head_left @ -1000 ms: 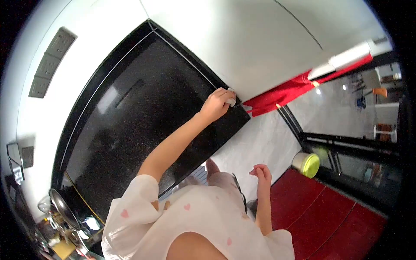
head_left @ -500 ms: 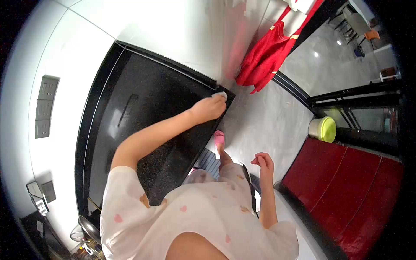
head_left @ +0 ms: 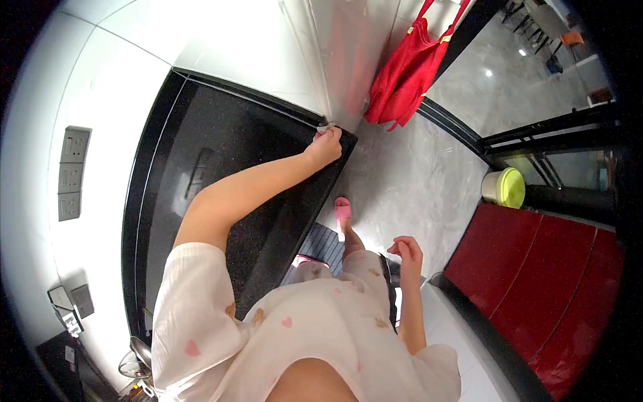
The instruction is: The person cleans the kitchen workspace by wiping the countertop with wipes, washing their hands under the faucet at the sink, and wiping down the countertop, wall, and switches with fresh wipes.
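Left hand grips a pale cloth at the counter's end

Closed fingers hide much of the crumpled cloth [head_left: 324, 127], held against the wall-side edge of the glossy black counter [head_left: 251, 130]. The left hand [head_left: 328, 145] is at the end of a bent, outstretched arm. The right hand [head_left: 409, 253] hangs empty, loosely half-curled. A round pan [head_left: 140, 351] is partly cut off by the sleeve [head_left: 194, 288].

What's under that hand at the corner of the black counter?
The left hand is holding something crumpled and whitish, like a wipe; a bit pokes out. Around it you see shiny black counter. The hand covers the rest, so what's right beneath is hidden.
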